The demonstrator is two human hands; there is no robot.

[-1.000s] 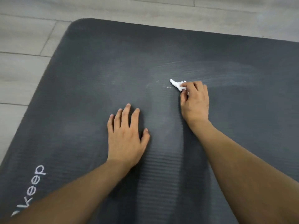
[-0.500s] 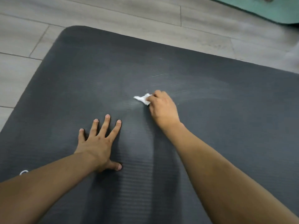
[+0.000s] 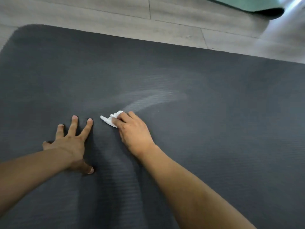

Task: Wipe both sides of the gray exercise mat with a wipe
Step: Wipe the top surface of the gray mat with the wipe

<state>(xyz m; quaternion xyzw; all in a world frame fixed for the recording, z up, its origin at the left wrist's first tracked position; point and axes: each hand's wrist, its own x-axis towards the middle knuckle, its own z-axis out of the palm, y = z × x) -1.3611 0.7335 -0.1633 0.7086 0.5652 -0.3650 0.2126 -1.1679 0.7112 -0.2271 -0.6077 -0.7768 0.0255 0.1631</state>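
The wipe (image 3: pixel 112 120), pinched in the right hand (image 3: pixel 132 133), has been dragged leftward, toward the flat, splayed left hand (image 3: pixel 71 142); a seemingly damp streak (image 3: pixel 148 100) is left on the mat (image 3: pixel 214 129).

Soft, even light is falling on my mat (image 3: pixel 214 146); my hands are casting faint shadows beside them. A damp streak (image 3: pixel 153 100) is catching pale sheen. The far right corner is blurring white, edges bending.

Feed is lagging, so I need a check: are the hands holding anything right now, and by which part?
The right hand pinches the crumpled white wipe by its near end. The left hand holds nothing.
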